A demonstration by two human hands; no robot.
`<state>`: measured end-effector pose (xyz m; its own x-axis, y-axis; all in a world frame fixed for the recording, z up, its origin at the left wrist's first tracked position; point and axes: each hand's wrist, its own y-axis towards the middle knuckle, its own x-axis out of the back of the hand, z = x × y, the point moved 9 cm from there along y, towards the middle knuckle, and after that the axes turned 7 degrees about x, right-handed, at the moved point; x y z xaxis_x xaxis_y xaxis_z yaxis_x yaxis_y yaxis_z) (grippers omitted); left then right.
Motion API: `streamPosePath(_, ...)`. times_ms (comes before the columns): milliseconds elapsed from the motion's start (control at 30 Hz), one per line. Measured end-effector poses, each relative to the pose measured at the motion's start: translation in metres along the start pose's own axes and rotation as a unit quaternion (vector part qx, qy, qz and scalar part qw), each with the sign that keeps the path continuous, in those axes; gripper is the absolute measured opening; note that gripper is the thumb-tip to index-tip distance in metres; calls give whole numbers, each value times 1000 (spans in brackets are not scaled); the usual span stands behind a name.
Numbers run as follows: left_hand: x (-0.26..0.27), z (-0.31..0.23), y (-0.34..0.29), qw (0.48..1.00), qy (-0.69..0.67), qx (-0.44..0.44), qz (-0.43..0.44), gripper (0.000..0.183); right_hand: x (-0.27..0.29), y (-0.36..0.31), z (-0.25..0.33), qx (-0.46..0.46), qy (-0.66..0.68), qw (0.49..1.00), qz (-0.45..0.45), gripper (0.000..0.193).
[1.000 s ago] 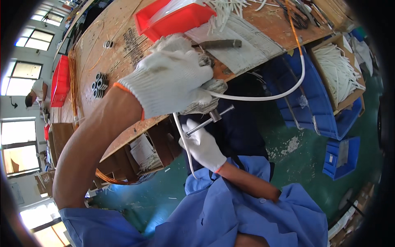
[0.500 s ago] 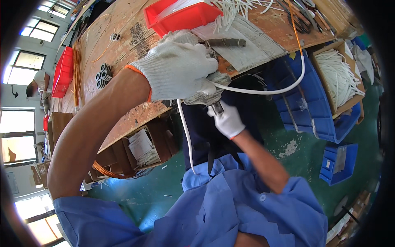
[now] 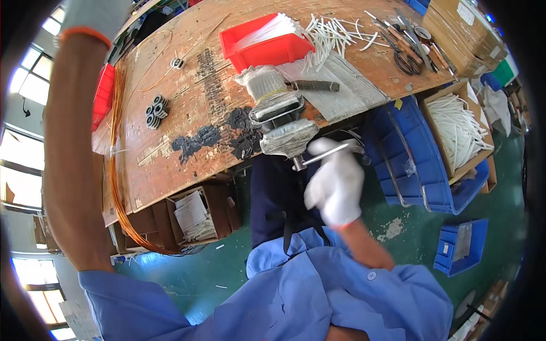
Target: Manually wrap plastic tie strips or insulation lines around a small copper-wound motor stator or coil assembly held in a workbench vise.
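A bench vise (image 3: 282,116) with padded, wrapped jaws is fixed at the bench's front edge; no tube shows in it. My right hand (image 3: 336,187), in a white knit glove, is at the vise's handle bar (image 3: 325,155), which crosses in front of its fingers. Motion smears those fingers, so their grip is unclear. Far off at the upper left, my left hand (image 3: 96,20), gloved with an orange cuff, is raised and cut by the picture's rim. Its fingers are hidden, along with anything in them.
On the wooden bench (image 3: 187,119) lie a red bin (image 3: 250,54) of white tubes, a black-handled pair of scissors (image 3: 408,62), dark rings (image 3: 156,111) and copper wires (image 3: 116,193). Right of it stand a blue crate (image 3: 392,153) and a box of white tubes (image 3: 458,128).
My left hand has left the vise and swung to the upper left. The white tube with its orange wire is gone from the vise. My right hand has shifted right, and the handle has turned.
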<state>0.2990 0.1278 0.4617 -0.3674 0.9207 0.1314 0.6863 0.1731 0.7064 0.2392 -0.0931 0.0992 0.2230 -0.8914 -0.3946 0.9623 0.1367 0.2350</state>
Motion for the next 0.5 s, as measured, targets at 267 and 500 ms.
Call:
streamPosePath(267,-87,124,-146,920,252,215,212,49,-79,-83,-88,-286,-34,925,247,55)
streamPosePath(500,-100,143,-200,919,327,-98,196,49,-22,-71,-132,-298,249,921,22,66)
